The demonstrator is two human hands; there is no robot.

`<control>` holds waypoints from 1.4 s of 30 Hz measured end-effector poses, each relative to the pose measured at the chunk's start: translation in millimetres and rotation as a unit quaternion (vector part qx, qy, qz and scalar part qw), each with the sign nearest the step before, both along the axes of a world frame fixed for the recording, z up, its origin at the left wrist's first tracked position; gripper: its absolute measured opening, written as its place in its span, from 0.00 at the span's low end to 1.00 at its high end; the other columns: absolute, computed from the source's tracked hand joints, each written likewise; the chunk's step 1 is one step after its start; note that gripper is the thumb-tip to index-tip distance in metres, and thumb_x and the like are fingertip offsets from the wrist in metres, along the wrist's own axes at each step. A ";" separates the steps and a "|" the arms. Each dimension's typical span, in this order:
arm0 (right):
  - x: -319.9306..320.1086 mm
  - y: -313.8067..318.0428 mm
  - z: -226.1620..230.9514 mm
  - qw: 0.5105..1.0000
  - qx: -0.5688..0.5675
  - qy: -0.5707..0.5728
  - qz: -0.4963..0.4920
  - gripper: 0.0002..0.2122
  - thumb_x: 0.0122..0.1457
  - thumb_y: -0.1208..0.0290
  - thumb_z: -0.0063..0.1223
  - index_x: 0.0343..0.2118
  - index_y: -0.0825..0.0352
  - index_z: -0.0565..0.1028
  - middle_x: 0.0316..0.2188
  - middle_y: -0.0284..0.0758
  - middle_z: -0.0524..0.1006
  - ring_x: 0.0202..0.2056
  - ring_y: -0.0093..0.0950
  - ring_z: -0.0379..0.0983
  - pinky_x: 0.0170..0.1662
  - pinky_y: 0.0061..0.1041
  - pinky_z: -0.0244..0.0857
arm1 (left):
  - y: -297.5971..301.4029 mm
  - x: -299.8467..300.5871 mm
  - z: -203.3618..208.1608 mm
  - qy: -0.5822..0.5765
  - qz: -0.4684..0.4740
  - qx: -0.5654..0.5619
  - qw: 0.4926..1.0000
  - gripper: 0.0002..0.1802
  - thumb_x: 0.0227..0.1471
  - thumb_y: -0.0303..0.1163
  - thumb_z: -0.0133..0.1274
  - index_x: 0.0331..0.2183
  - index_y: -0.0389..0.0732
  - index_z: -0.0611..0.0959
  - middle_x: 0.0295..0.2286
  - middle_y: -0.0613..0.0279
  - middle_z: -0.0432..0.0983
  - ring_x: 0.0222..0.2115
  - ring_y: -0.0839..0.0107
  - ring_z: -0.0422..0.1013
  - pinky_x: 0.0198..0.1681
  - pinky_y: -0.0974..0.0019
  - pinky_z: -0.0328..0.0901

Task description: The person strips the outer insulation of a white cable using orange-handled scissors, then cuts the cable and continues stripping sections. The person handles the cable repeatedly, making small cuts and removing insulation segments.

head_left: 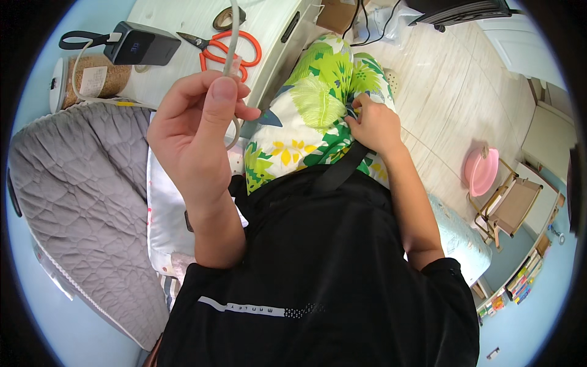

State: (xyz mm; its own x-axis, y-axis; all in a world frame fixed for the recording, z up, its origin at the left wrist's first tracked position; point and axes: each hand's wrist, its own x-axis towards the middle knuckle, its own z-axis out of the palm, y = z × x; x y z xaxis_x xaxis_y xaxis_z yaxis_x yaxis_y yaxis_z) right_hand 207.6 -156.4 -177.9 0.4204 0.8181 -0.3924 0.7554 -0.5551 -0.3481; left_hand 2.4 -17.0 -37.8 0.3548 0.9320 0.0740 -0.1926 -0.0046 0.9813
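Note:
My left hand [199, 125] is raised, with thumb and fingers pinched around a pale grey cable [233, 37]. The cable runs up out of the top of the view, and a loop of it shows below the fingers. My right hand [374, 125] lies on my lap over green-and-yellow leaf-print trousers [312, 104]. Its fingers are curled in, and what they grip is hidden. A black strap [342, 168] runs from my waist to beneath that hand. Beyond the left hand, red-handled scissors [237, 50] lie on a white surface [165, 15].
A black power bank [143, 44] with a white cable sits atop a lidded container of brown grains [101, 76]. A tape roll [227, 18] lies near the scissors. Quilted grey fabric [85, 202] covers the left. On the right floor are a pink basin [481, 171] and folding stool [512, 205].

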 end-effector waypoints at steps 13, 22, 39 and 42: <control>9.1 27.8 -30.6 0.995 -0.034 -0.077 0.053 0.09 0.42 0.69 0.55 0.27 0.64 0.80 0.24 0.45 0.79 0.29 0.42 0.78 0.33 0.38 0.71 | 5.2 -9.1 -0.4 0.026 -0.010 0.014 1.000 0.09 0.58 0.28 0.50 0.35 0.30 0.78 0.29 0.55 0.76 0.23 0.74 0.71 0.29 0.67 0.70; 6.5 24.3 -36.7 0.994 0.055 -0.089 0.041 0.06 0.44 0.70 0.53 0.22 0.63 0.80 0.23 0.40 0.78 0.26 0.41 0.76 0.29 0.36 0.70 | 9.4 -8.9 3.4 -0.002 0.023 0.000 1.000 0.09 0.55 0.27 0.54 0.33 0.29 0.79 0.27 0.56 0.77 0.23 0.77 0.71 0.27 0.72 0.71; 7.9 1.5 24.8 0.822 0.240 0.428 -0.291 0.07 0.62 0.75 0.49 0.33 0.73 0.76 0.24 0.33 0.77 0.22 0.17 0.71 0.24 0.15 0.65 | 32.6 -35.8 2.1 0.028 0.077 0.008 0.997 0.08 0.58 0.28 0.49 0.35 0.32 0.78 0.30 0.57 0.75 0.25 0.75 0.70 0.29 0.69 0.69; -4.7 39.9 59.6 0.806 0.230 0.474 -0.269 0.04 0.57 0.79 0.54 0.31 0.74 0.77 0.25 0.36 0.79 0.23 0.20 0.74 0.25 0.17 0.69 | 40.3 -41.3 2.5 0.013 0.094 0.011 0.995 0.08 0.58 0.28 0.50 0.34 0.32 0.78 0.29 0.58 0.75 0.24 0.76 0.70 0.28 0.69 0.69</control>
